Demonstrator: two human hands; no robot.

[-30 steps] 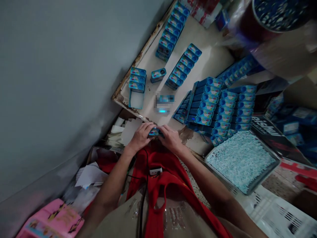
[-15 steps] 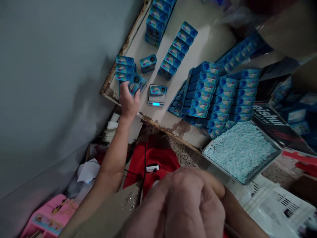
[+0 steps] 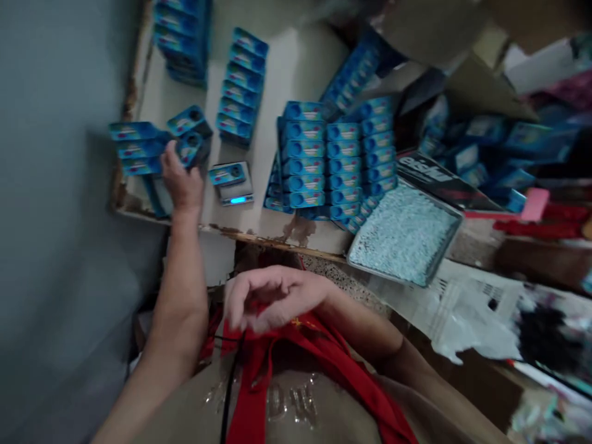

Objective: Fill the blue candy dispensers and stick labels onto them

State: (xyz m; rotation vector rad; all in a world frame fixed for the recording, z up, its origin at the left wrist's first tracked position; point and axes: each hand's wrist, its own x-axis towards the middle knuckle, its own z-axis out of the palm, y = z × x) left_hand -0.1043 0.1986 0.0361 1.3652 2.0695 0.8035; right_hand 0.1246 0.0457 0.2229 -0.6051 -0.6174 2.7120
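My left hand (image 3: pixel 182 185) is closed on a small blue box (image 3: pixel 189 148) with a dark round spot on its top face. That box is right beside a similar blue box (image 3: pixel 186 120); I cannot tell whether it rests on the table. To the left stand several blue boxes in a row (image 3: pixel 139 149). A small digital scale (image 3: pixel 237 198) with a lit display carries another blue box (image 3: pixel 227 174). In front of my body my right hand (image 3: pixel 282 299) is loosely curled, fingers apart from the thumb, with nothing visible in it.
More blue boxes stand in a row (image 3: pixel 243 86), in a stack at the back left (image 3: pixel 182 37) and in a large block (image 3: pixel 303 148). A metal tray (image 3: pixel 456 231) of pale blue granules is at the right. The table's worn front edge (image 3: pixel 259 237) runs before me.
My left hand has brought its box beside the other dark-spotted box. My right hand has moved away from the camera and its fingers have loosened. The view has shifted, so the table appears further left.
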